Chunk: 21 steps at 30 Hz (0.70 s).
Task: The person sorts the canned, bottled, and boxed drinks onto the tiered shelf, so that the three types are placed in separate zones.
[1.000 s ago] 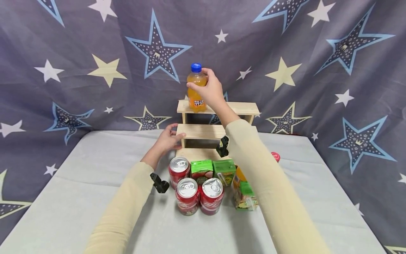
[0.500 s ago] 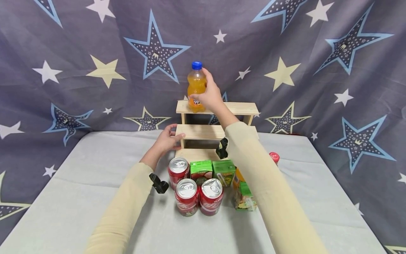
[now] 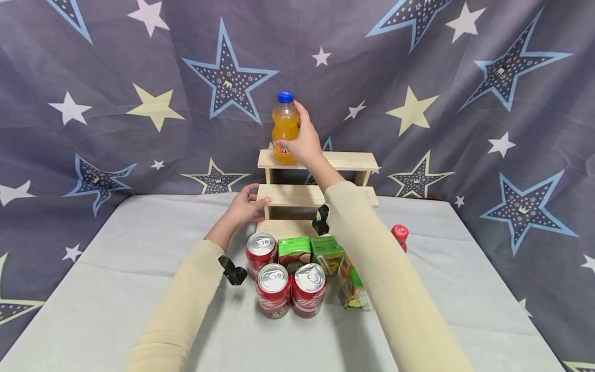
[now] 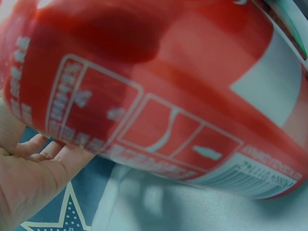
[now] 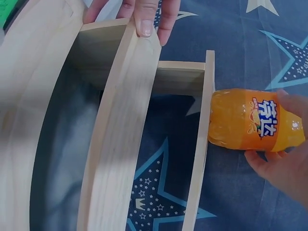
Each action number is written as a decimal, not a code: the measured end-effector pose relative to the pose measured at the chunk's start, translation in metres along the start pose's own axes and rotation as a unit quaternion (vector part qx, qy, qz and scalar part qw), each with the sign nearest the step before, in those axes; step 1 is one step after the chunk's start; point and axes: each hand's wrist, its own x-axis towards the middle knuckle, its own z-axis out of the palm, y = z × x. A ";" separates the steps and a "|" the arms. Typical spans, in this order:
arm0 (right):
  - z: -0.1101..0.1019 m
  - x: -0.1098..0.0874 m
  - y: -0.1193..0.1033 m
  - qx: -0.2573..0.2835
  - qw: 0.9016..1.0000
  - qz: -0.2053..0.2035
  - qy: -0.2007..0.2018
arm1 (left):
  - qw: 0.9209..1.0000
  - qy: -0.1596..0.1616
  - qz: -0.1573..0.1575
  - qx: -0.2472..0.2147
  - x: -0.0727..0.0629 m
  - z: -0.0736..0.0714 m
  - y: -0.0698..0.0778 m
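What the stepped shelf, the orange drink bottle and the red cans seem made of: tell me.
Stepped shelf: bare pale wood, matte; grain lines run along its boards.
Orange drink bottle: probably clear plastic, glossy; the drink shows through its waisted wall.
Red cans: probably metal, glossy and printed; their tops are silvery and shiny, with pull tabs.

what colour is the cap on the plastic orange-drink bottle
Blue plastic cap, best seen in the head view.
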 end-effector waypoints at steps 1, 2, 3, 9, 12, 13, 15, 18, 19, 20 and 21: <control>-0.001 -0.001 0.001 -0.002 1.000 -0.003 -0.002 | 1.000 -0.001 0.000 0.001 0.000 0.001 0.000; -0.003 -0.001 0.001 -0.005 1.000 -0.007 -0.003 | 1.000 -0.002 0.000 0.001 0.000 0.001 0.000; -0.005 -0.002 0.002 -0.007 1.000 -0.011 -0.006 | 1.000 -0.002 -0.001 0.000 0.000 0.002 0.000; -0.016 -0.007 0.000 -0.004 0.999 -0.028 -0.023 | 1.000 -0.001 -0.004 -0.001 -0.001 0.003 0.000; -0.023 -0.010 -0.002 -0.026 0.999 -0.024 -0.020 | 1.000 -0.001 -0.004 0.000 -0.001 0.003 0.001; -0.026 -0.011 -0.002 -0.034 0.999 -0.023 -0.020 | 1.000 0.000 -0.006 -0.001 -0.001 0.003 0.001; -0.031 -0.014 -0.003 -0.054 0.998 -0.019 -0.023 | 1.000 0.001 -0.006 0.002 -0.002 0.003 0.002; -0.040 -0.018 -0.004 -0.067 0.997 -0.016 -0.031 | 1.000 0.001 -0.009 0.005 -0.002 0.002 0.002; -0.043 -0.019 -0.005 -0.071 0.997 -0.014 -0.033 | 1.000 0.001 -0.009 0.004 -0.002 0.002 0.002; -0.046 -0.020 -0.005 -0.075 0.997 -0.011 -0.035 | 1.000 0.000 -0.008 0.004 -0.001 0.001 0.002; -0.049 -0.022 -0.005 -0.077 0.996 -0.011 -0.035 | 1.000 -0.001 -0.008 0.002 -0.001 0.001 0.002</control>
